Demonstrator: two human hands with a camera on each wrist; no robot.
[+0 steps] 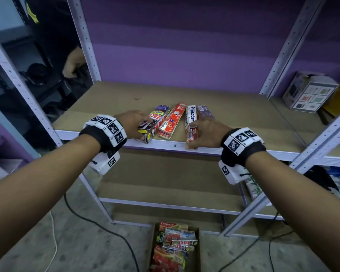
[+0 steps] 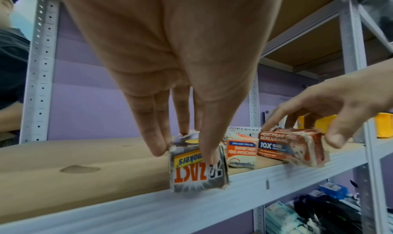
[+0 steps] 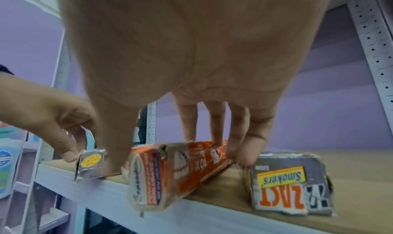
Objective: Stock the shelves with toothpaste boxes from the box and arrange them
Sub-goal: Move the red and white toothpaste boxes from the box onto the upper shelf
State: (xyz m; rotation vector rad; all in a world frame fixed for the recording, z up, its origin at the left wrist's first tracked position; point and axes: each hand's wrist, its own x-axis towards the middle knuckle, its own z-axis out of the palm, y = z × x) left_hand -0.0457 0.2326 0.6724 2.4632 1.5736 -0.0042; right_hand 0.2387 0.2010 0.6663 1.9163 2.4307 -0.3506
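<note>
Shelf [image 1: 106, 107] front edge, both hands clamped on toothpaste boxes.
Left hand [image 1: 133, 122] pinches ZACT box [image 2: 197, 167] at 9 o'clock; right hand [image 1: 208, 134] grips red Pepsodent box [image 3: 176, 172].

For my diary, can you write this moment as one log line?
left hand: grips ZACT box | right hand: grips red box | both boxes: shelf front edge

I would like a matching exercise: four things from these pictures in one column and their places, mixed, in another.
Things:
1. ZACT box
2. purple box
3. cardboard box
4. white carton

Places:
A. on the floor
B. gripped by the left hand at the shelf's front edge
C. on the neighbouring shelf, far right
D. right end of the row, behind the right hand, which grips a red-and-white box

Pairs: 1-B, 2-D, 3-A, 4-C
</note>
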